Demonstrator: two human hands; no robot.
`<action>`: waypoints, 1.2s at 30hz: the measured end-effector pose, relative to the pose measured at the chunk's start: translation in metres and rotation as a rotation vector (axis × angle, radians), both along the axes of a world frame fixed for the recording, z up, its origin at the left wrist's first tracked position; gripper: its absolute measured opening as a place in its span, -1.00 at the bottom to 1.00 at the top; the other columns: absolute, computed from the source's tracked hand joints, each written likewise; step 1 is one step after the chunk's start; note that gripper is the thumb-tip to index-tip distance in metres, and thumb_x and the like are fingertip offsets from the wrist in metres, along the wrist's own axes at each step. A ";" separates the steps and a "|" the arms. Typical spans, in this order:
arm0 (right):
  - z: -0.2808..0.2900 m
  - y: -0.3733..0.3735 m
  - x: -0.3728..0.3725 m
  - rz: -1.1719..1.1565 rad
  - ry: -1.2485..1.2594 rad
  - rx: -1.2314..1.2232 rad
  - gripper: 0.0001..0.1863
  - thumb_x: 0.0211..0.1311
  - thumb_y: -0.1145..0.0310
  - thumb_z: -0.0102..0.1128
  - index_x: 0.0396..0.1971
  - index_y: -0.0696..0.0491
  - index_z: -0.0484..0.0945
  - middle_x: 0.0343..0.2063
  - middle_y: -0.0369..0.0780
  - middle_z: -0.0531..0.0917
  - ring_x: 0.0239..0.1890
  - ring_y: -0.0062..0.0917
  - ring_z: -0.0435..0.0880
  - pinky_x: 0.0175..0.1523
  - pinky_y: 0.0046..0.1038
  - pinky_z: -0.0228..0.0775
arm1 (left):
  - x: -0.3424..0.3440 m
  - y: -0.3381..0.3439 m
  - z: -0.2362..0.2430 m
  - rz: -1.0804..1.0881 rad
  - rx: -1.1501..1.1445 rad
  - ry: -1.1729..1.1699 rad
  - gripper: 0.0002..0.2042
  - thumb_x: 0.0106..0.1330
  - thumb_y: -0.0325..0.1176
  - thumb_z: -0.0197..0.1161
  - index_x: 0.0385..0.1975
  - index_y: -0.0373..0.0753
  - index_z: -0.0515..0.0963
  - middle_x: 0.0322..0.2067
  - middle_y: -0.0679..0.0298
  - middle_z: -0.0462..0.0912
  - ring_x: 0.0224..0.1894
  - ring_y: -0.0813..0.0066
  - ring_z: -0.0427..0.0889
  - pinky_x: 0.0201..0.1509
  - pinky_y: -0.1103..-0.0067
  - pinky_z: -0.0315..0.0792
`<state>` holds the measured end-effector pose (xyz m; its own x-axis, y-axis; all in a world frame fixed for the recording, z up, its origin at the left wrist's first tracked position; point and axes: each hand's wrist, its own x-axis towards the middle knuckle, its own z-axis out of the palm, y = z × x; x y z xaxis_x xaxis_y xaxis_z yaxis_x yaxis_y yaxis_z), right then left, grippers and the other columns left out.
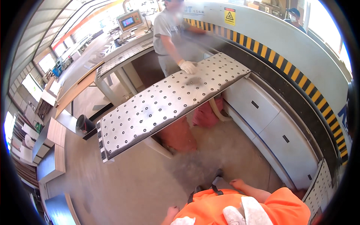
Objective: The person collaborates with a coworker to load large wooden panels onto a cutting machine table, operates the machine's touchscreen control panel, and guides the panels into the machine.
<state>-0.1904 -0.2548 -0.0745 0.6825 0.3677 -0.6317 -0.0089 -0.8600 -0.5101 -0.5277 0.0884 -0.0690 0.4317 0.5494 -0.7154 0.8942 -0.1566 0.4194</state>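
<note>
My left hand (173, 210) hangs low beside my orange shirt, and its fingers are mostly hidden. On the other side my right hand (237, 183) hangs at my side with loosely relaxed fingers and nothing visible in it. Both are apart from the long grey machine table (157, 99), a raised panel dotted with rows of small round fittings. Whitish, stained cloth-like pieces (240, 215) rest against my orange shirt. Across the table stands a co-worker in a grey shirt, whose white-gloved hand (188, 67) rests on the table's far edge.
A pale machine with a yellow-and-black striped rail (285, 65) curves along the right, above grey cabinet doors (262, 107). Reddish bags (180, 137) sit under the table. At left are a dark bucket (84, 124) and stacked panels (56, 159). A control screen (129, 21) stands behind.
</note>
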 end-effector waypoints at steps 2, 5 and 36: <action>0.003 0.004 -0.005 -0.011 0.047 -0.006 -0.59 0.11 0.04 0.18 -0.13 -0.03 0.68 -0.14 -0.10 0.69 -0.08 -0.22 0.65 0.05 -0.31 0.47 | -0.017 0.006 -0.021 0.026 0.007 -0.012 -0.66 0.18 -0.16 0.12 -0.27 -0.32 0.64 -0.27 -0.05 0.68 -0.14 0.01 0.65 -0.04 0.31 0.50; 0.005 0.003 -0.002 0.037 0.033 0.014 -0.60 0.09 0.04 0.19 -0.15 -0.03 0.68 -0.17 -0.11 0.70 -0.11 -0.23 0.66 0.04 -0.31 0.47 | -0.022 0.016 -0.033 0.002 0.048 -0.045 -0.66 0.18 -0.18 0.12 -0.29 -0.35 0.63 -0.32 -0.03 0.69 -0.23 0.05 0.68 -0.10 0.35 0.52; 0.216 -0.077 0.292 -0.278 -0.164 0.769 -0.58 0.21 0.42 0.21 0.08 0.19 0.50 -0.01 -0.09 0.64 0.07 -0.41 0.61 0.18 -0.42 0.40 | 0.400 -0.139 0.054 -0.369 -0.086 -0.239 -0.51 0.23 0.00 0.17 0.00 -0.26 0.56 -0.09 -0.06 0.63 0.01 0.00 0.59 0.06 0.34 0.45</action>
<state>0.1021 -0.3320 0.1419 0.8736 0.4605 -0.1576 -0.0436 -0.2485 -0.9676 -0.1279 -0.0510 -0.0147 0.7463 0.2706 -0.6082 0.6616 -0.4026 0.6326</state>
